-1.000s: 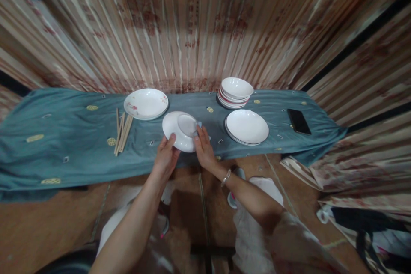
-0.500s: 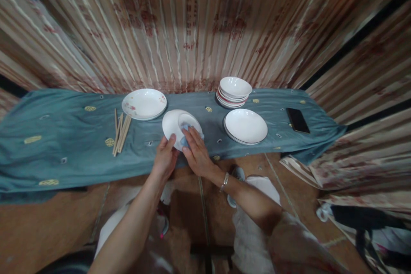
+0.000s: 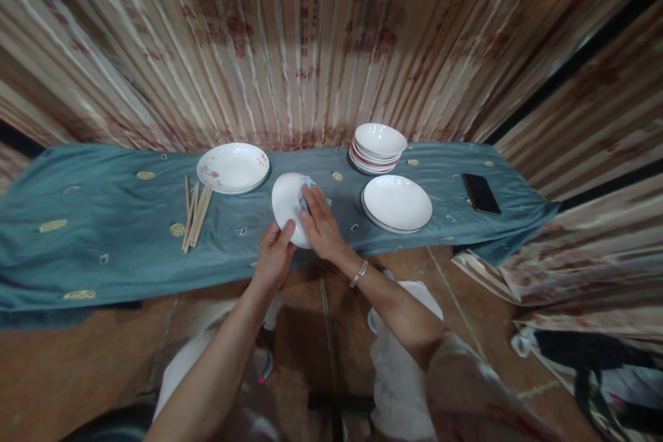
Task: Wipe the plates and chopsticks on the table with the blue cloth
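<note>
A white bowl (image 3: 286,202) is held over the front of the table, its underside turned toward me. My left hand (image 3: 274,253) grips the near-left rim, thumb on the outer surface and the other fingers mostly hidden beneath. A light blue cloth (image 3: 307,182) is pressed against the bowl under my right hand (image 3: 323,226). The right fingers lie over the cloth and cover much of it, along with the bowl's right side.
On the teal tablecloth (image 3: 135,235) lie wooden chopsticks (image 3: 197,217) and stacked flowered plates (image 3: 235,167) to the left. Stacked bowls (image 3: 379,141), white plates (image 3: 398,203) and a black phone (image 3: 481,193) sit to the right. A curtain (image 3: 331,48) hangs behind.
The bowl has shifted slightly right and tilted, so its foot ring is now covered. My right hand and the cloth have moved up across its underside; my left hand keeps its grip.
</note>
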`<state>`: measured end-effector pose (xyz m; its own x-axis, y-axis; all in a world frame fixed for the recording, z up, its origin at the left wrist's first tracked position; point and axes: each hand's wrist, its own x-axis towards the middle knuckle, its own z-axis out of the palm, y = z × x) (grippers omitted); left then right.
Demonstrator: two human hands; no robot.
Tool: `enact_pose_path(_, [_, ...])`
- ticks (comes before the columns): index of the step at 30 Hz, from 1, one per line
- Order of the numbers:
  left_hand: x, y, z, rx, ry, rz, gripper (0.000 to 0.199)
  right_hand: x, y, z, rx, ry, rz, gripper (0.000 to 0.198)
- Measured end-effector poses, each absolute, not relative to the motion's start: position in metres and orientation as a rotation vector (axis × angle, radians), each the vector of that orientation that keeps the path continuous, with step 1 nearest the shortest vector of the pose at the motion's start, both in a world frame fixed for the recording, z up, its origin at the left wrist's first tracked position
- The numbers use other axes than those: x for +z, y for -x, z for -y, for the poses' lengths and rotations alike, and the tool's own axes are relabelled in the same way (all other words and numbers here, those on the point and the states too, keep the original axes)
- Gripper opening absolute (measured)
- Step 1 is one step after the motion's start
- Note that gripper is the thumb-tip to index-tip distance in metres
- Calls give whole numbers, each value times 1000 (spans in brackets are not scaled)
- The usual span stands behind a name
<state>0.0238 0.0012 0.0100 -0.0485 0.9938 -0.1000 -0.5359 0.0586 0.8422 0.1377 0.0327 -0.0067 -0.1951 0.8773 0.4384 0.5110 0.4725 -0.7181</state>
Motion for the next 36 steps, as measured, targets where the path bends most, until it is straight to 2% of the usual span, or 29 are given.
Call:
enact_pose_path(9, [11, -25, -1, 1412, -684, -892, 51, -24, -147, -40, 563, 1238, 1764, 57])
enact_pose_path(25, [13, -29, -3, 1435, -715, -902, 49, -28, -153, 4, 642, 1291, 1758, 58])
enact_pose_path(31, [8, -32, 1, 1409, -863, -980, 37, -14, -155, 18, 684, 1255, 1762, 57])
enact_pose_path(36, [8, -29, 6, 1371, -1347, -1156, 27, 1, -153, 24, 790, 1174, 1657, 59])
